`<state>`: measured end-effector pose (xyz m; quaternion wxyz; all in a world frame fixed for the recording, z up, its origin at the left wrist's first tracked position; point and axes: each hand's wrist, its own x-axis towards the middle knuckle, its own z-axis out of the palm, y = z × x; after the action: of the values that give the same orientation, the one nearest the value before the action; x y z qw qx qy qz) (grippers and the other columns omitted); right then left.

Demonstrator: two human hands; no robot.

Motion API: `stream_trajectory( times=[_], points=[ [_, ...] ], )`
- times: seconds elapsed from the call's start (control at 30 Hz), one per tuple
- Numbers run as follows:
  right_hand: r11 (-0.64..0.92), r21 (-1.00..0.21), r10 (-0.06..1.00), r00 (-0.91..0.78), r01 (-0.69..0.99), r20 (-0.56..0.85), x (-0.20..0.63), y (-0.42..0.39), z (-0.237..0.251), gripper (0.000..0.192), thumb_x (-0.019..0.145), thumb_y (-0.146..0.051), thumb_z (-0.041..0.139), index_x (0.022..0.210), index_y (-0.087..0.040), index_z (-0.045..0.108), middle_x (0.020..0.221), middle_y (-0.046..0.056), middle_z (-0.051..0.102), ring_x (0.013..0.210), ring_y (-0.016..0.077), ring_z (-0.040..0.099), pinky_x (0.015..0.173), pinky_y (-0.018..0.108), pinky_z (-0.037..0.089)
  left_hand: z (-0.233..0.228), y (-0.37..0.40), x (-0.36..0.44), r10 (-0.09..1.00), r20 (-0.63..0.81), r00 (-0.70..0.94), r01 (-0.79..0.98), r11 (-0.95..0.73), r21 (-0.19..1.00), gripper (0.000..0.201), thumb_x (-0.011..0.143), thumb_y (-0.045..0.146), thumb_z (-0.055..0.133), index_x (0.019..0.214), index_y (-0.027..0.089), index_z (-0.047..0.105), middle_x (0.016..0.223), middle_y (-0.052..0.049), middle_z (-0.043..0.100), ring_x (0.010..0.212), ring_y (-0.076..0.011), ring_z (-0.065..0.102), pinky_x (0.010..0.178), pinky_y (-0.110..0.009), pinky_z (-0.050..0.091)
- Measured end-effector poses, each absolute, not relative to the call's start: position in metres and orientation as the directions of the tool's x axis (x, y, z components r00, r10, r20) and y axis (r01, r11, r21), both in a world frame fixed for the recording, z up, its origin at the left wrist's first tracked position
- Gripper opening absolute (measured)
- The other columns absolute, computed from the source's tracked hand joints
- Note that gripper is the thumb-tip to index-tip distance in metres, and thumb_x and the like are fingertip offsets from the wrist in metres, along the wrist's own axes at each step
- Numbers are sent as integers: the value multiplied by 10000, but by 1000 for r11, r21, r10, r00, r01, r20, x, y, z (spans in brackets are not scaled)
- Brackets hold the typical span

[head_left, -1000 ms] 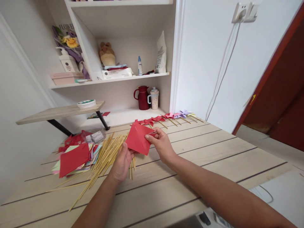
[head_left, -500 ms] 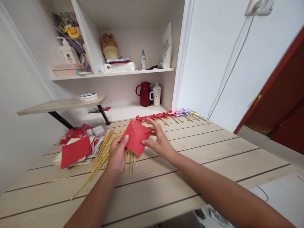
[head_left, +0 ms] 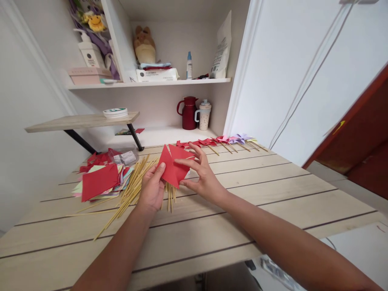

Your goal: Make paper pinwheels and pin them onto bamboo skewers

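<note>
My left hand (head_left: 153, 186) holds a square red paper (head_left: 173, 167) by its left side, with the thumb on the front. Slits run inward from the paper's edges and split it into flaps. My right hand (head_left: 201, 173) is at the paper's right side with fingers spread. Its index finger reaches over the front of the paper, and its thumb is at the lower corner. Beneath and left of the paper lie many thin wooden sticks (head_left: 133, 184). A stack of coloured paper squares (head_left: 100, 182), red on top, rests left of the sticks.
Along the table's back edge lies a row of paper pinwheels on sticks (head_left: 222, 139). A clear plastic box (head_left: 125, 157) and red paper pieces (head_left: 97, 159) sit at the back left, below a small raised shelf (head_left: 81, 122). Behind stand a dark red jug (head_left: 189, 114) and a tumbler (head_left: 204, 116).
The paper's cut flaps have come apart at the top and right. My right index finger has moved left over the paper's front. The whole view has tilted down slightly.
</note>
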<state>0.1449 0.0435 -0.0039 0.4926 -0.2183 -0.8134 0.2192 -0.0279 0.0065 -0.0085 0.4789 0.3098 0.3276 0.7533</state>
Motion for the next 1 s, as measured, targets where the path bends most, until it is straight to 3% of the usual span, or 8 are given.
stream_trajectory(
  times=[0.17, 0.3, 0.47, 0.63, 0.83, 1.0],
  points=[
    [720, -694, 632, -428, 14, 646, 145, 41, -2, 466, 762, -353, 870, 1207, -353, 730, 1668, 33, 216, 1566, 330, 180, 1256, 550, 248, -5, 4, -26, 927, 142, -348, -533, -320, 783, 303, 735, 263, 865, 1003, 146, 784, 1055, -92, 801, 884, -182, 750, 801, -255, 602],
    [601, -796, 699, -434, -76, 569, 143, 41, -4, 381, 801, -324, 830, 1168, -377, 746, 1650, 4, 249, 1560, 286, 211, 1255, 516, 279, -2, 1, -24, 927, 160, -339, -541, -331, 773, 305, 764, 269, 846, 1038, 149, 782, 1105, -96, 792, 939, -186, 745, 832, -261, 597],
    [614, -782, 686, -418, -107, 596, 142, 38, -4, 379, 805, -199, 788, 1141, -371, 764, 1595, 17, 323, 1536, 273, 262, 1264, 494, 259, 1, -2, -21, 927, 200, -319, -530, -349, 773, 316, 750, 296, 861, 1020, 153, 784, 1068, -90, 799, 919, -180, 744, 828, -254, 592],
    [617, -782, 696, -405, -83, 592, 139, 32, -1, 381, 780, -140, 775, 1095, -353, 792, 1417, 68, 496, 1413, 282, 426, 1219, 503, 326, 2, -3, -19, 923, 181, -339, -497, -339, 799, 305, 708, 310, 889, 952, 163, 778, 958, -71, 802, 857, -185, 745, 786, -268, 589],
    [632, -775, 711, -377, -28, 594, 138, 32, -2, 184, 783, -258, 815, 957, -318, 824, 1155, 71, 664, 1220, 285, 550, 1131, 508, 406, 3, -5, -17, 925, 163, -342, -481, -321, 816, 345, 699, 319, 893, 971, 155, 758, 947, -69, 796, 866, -195, 745, 843, -307, 582],
    [636, -771, 702, -391, -32, 595, 139, 35, -4, 135, 820, -322, 797, 951, -303, 821, 1020, 70, 712, 1114, 272, 621, 1049, 468, 481, 5, -8, -13, 933, 173, -316, -466, -312, 828, 349, 730, 317, 871, 1007, 145, 745, 1017, -99, 793, 942, -229, 748, 891, -344, 571]
  ],
)
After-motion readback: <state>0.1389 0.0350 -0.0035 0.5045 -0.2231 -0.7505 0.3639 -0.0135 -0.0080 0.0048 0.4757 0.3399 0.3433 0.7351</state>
